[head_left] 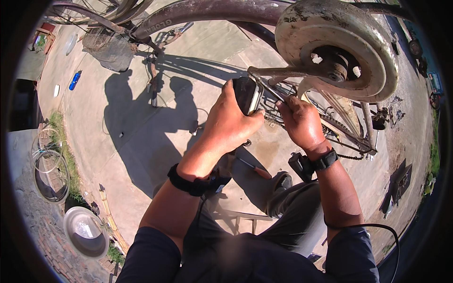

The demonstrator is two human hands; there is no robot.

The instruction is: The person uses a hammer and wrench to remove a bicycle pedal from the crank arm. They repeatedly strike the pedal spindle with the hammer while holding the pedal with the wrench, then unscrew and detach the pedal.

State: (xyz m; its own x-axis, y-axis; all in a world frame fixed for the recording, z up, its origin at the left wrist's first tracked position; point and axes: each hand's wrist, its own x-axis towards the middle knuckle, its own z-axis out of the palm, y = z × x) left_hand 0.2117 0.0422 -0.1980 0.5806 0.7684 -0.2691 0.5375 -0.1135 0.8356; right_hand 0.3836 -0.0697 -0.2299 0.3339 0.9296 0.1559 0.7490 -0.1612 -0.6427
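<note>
My left hand point(230, 122) is wrapped around a black bicycle pedal point(244, 93) with a pale reflector on its side. The pedal sits at the end of a rusty crank arm point(286, 71). In my right hand point(300, 118) is the handle of a slim metal tool point(270, 89), likely a wrench. Its far end meets the pedal's axle by the crank; the jaw itself is too small to make out. Behind the crank is a worn, whitish round chain guard point(339, 53), and the bicycle's dark red frame tube point(212, 13) crosses the top of the view.
A screwdriver point(260, 171) lies on the concrete near my shoe point(284, 181). A wire basket point(108, 47) hangs at upper left. Farther left are a blue bottle point(75, 80), bicycle wheel rims point(52, 177), a basin point(86, 230) and canes point(111, 219). A cable point(394, 233) loops by my right arm.
</note>
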